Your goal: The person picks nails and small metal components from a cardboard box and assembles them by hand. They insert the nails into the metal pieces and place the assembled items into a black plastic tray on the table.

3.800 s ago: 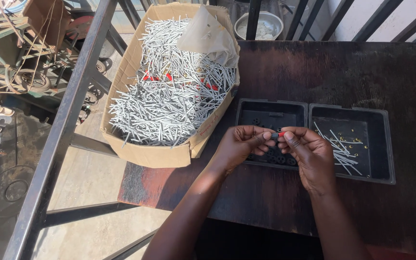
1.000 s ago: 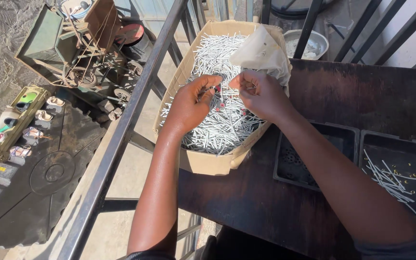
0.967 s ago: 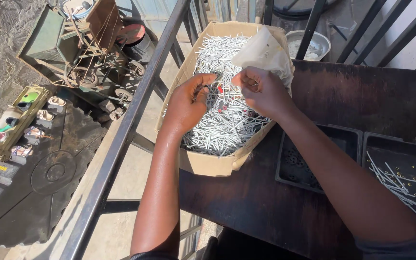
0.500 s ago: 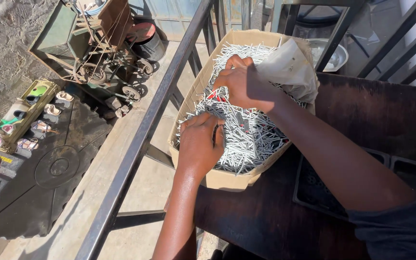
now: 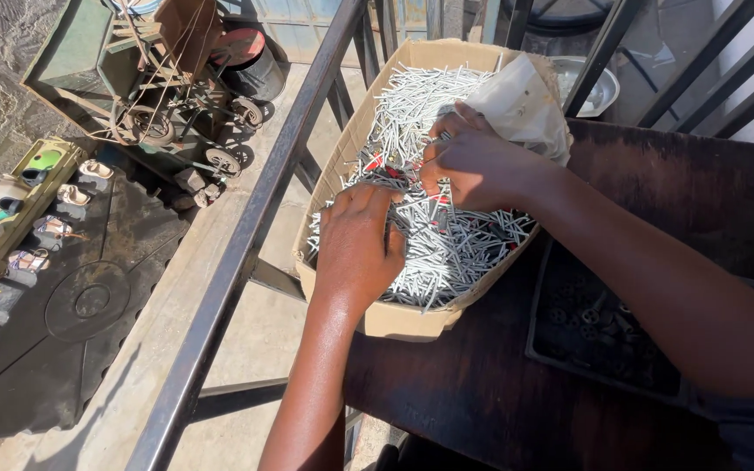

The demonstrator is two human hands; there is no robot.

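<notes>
A cardboard box point(image 5: 394, 318) heaped with silvery nails point(image 5: 447, 253) sits on the left edge of a dark wooden table point(image 5: 482, 392). My left hand point(image 5: 355, 244) lies palm down on the near part of the heap, fingers curled into the nails; what it grips is hidden. My right hand point(image 5: 473, 161) reaches in from the right, its fingertips pinched into nails at the box's middle. A crumpled white wrapper point(image 5: 525, 105) lies in the box's far right corner, touching my right hand.
A black plastic tray point(image 5: 604, 340) with small dark parts lies on the table under my right forearm. A dark metal railing point(image 5: 246, 244) runs beside the box. A metal bowl point(image 5: 599, 87) stands beyond it. Far below are a cart point(image 5: 150, 96) and small shoes point(image 5: 37, 218).
Both hands left the black trays and reached into the nail box. In the last half second my right hand drew back from the far end toward the middle, nearer my left hand.
</notes>
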